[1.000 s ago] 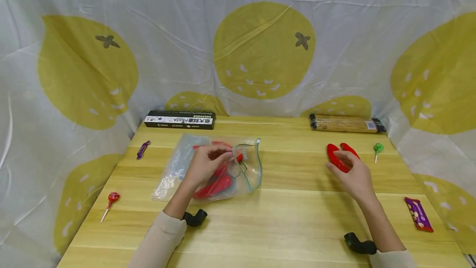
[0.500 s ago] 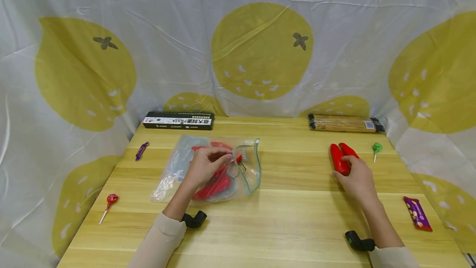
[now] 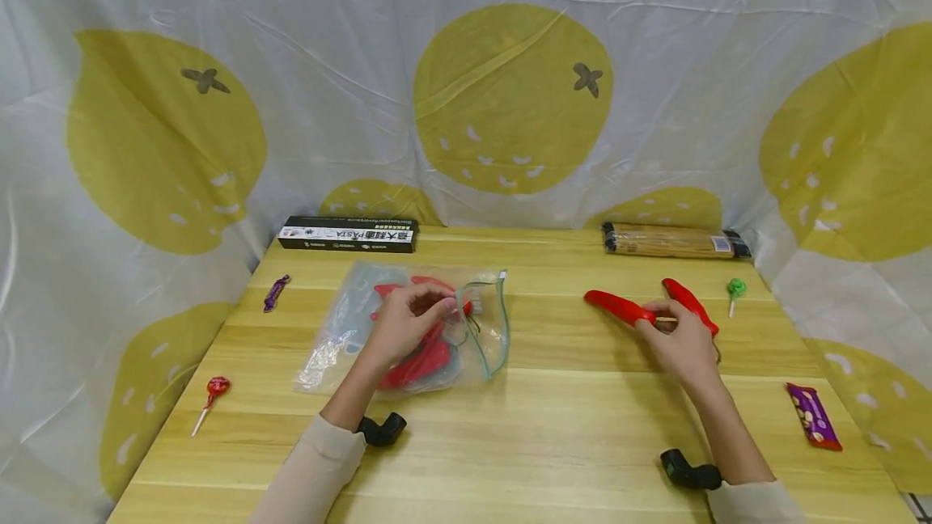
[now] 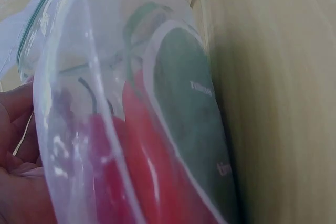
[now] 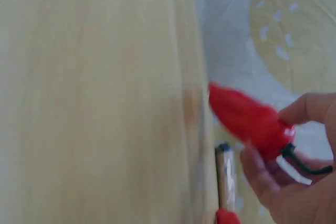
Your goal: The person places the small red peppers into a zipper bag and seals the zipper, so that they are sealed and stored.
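Note:
My left hand pinches the upper edge of a clear zip bag near its mouth, holding it partly raised. Inside the bag, several red chili peppers with dark green stems show through the plastic. My right hand grips a red chili pepper near its stem end, the tip pointing left. In the right wrist view the same pepper hangs between thumb and fingers, its green stem towards the palm. A second red chili pepper lies on the table just beyond my right hand.
A black pasta box stands at the back left and a pack of noodles at the back right. Lollipops, one red and one green, and purple-wrapped sweets lie at the sides, including a larger purple packet.
My right hand has closed on one of the two side-by-side chili peppers and swung it left, away from the other. My left hand keeps its place on the bag.

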`<state>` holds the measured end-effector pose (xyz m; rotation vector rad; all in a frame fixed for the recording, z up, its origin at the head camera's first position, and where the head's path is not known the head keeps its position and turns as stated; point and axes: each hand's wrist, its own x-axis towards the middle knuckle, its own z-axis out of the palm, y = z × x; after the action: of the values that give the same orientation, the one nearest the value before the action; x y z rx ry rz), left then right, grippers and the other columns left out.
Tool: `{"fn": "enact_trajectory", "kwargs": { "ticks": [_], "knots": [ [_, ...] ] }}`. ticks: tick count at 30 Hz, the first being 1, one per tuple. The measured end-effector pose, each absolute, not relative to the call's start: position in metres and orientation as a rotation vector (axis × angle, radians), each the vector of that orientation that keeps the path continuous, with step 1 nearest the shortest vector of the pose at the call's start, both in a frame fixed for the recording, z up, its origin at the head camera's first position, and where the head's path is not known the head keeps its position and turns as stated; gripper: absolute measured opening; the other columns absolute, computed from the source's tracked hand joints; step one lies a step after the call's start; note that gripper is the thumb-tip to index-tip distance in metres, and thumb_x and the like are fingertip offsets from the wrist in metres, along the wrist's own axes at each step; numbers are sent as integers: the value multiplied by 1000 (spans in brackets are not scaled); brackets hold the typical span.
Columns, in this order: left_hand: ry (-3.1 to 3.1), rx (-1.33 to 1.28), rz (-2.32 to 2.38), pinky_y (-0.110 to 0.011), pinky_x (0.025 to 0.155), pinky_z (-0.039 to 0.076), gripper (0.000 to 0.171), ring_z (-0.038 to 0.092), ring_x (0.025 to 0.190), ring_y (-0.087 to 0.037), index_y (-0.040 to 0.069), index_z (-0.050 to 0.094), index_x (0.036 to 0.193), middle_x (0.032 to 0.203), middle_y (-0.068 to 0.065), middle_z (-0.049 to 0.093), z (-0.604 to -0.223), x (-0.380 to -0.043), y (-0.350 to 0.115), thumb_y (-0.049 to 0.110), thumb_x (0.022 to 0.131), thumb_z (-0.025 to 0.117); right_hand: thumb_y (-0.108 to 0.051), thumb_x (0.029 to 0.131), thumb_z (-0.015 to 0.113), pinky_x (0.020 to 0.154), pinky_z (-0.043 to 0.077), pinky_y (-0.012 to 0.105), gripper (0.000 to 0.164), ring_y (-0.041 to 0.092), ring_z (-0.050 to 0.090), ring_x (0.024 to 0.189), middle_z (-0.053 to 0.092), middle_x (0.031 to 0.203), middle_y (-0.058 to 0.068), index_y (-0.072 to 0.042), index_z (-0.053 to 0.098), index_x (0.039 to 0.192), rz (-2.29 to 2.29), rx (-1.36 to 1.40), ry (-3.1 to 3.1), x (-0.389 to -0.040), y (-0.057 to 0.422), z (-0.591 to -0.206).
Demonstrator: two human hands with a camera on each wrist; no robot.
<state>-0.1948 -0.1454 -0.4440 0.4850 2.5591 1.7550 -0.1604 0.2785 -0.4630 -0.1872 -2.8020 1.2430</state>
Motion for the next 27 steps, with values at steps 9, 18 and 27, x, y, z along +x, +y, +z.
{"fn": "enact_trajectory", "kwargs": {
  "ticks": [9,18,27],
  "knots": [
    [2599,502,1749,-28,73,56,21,69,88,-26,29,71,101,97,6,71,-440,-194,-144,45,90,66,-40,90,68,88,56,37,48,31,70,99,60,119,14,-9,54,125,1997,91,-2569,-172,213,-451],
    [2571,459,1817,-27,80,56,22,68,92,-26,25,71,101,97,3,71,-441,-194,-141,43,89,69,-27,89,72,88,51,59,40,49,64,98,56,112,20,-3,57,118,2332,277,-2412,-173,149,-449],
    [2533,292,1994,-24,83,55,20,67,94,-16,14,72,101,97,-4,71,-432,-182,-125,31,91,70,-26,90,70,93,52,52,41,29,69,98,52,121,17,-1,57,120,2478,289,-2459,-175,107,-457]
  ]
}}
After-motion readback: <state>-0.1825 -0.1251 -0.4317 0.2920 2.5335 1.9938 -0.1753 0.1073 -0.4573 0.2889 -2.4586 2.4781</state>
